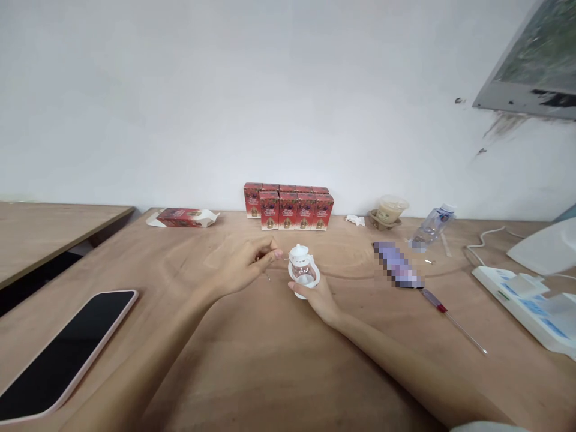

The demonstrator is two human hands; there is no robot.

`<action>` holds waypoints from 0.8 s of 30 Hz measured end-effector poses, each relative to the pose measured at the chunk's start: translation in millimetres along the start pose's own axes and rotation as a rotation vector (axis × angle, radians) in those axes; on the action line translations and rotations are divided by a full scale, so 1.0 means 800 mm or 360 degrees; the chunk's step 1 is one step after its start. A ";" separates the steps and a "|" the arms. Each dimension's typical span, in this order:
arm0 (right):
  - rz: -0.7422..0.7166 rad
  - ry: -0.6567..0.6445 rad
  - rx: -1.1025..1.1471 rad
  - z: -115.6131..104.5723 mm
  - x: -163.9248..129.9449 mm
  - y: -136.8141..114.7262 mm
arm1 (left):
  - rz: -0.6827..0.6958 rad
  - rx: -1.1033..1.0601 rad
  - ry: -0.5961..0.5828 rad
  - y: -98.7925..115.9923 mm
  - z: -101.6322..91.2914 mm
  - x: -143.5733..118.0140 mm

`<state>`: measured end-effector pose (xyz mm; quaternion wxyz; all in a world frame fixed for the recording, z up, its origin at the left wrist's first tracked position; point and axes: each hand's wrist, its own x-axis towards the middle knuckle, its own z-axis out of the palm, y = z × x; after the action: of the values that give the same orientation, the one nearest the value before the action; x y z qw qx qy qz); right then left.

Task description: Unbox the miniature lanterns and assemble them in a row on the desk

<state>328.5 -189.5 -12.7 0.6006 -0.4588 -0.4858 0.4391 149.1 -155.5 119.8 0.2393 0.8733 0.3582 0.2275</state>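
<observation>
My right hand (318, 299) is wrapped round the lower part of a small white lantern (302, 270). The lantern has a pointed white lid, a see-through middle and a white ring-shaped handle, and it stands upright. Just left of it, my left hand (247, 264) is closed in a pinch, thumb against fingers. A thin, light-coloured bit shows at the fingertips beside the lantern's lid, and another thin end pokes out below the hand. What the left fingers hold is too small to name.
Several red printed boxes (297, 211) stand in two rows by the wall. An opened red box (184, 218) lies to their left. Rightward are a cup (390, 210), bottle (432, 227), purple phone (398, 264), screwdriver (438, 305) and power strip (526, 306). A black-screened phone (67, 354) lies front left.
</observation>
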 end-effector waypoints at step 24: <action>0.0373 0.0073 0.1020 -0.015 0.016 0.003 | 0.0007 0.0756 -0.0374 -0.058 0.050 0.015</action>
<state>342.3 -178.5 -13.7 0.6706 -0.3091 -0.2534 0.6250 155.4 -127.9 63.9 0.0672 0.9262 0.3694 0.0345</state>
